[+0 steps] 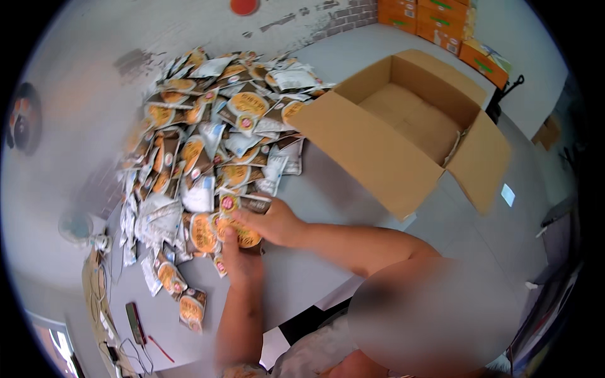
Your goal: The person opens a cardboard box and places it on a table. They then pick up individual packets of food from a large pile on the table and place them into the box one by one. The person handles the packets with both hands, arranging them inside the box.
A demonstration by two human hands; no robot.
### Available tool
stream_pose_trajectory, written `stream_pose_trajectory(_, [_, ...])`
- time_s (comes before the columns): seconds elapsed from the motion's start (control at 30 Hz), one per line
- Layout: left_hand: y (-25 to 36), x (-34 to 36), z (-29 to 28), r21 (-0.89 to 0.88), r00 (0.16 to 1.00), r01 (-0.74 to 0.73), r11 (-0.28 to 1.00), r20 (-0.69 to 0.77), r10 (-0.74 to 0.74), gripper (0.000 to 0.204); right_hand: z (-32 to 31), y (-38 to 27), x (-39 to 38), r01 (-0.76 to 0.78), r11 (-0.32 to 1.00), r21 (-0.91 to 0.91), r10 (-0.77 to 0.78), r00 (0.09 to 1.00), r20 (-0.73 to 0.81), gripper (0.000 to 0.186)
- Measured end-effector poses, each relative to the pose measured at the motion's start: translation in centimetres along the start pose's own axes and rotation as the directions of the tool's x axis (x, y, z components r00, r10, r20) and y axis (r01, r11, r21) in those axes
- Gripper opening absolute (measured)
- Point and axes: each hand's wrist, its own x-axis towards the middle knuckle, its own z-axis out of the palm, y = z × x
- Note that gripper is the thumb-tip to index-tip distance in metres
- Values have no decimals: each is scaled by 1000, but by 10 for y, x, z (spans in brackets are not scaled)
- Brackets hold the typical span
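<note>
Brown-and-white snack packets with an orange round print lie in a large heap (236, 135) on the grey table. At the heap's near edge, my left hand (242, 259) and my right hand (277, 222) are closed on one such packet (242, 232), the left from below and the right from its right side. Both thumbs rest on its front. Just left of my hands another packet (203, 233) shows its orange print. Fingers under the held packet are hidden.
An open cardboard box (378, 154) with flaps spread stands right of the heap. Loose packets (192, 309) lie near the left edge, by a phone (135, 323) with a cable and a thin red strip (161, 349). Orange cartons (441, 24) are stacked at the far right.
</note>
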Motion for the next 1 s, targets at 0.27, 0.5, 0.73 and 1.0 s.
stream_pose_trajectory(0.27, [-3,-10,3,24,991,119,993,-60,-117,54,-2,-20,-14,-128,978,-165,129,992,-1,23])
stream_pose_trajectory(0.5, [2,-5,7,-95,1000,12,995,3,-12,48,-2,-4,-6,-103,988,119,100,994,30,25])
stream_pose_trajectory(0.73, [22,-13,21,13,986,-151,988,75,150,48,0,-16,-8,-95,988,123,84,992,92,30])
stream_pose_trajectory(1.0, [19,-14,16,2,987,-144,990,69,143,50,2,-24,-14,-23,999,47,18,994,104,28])
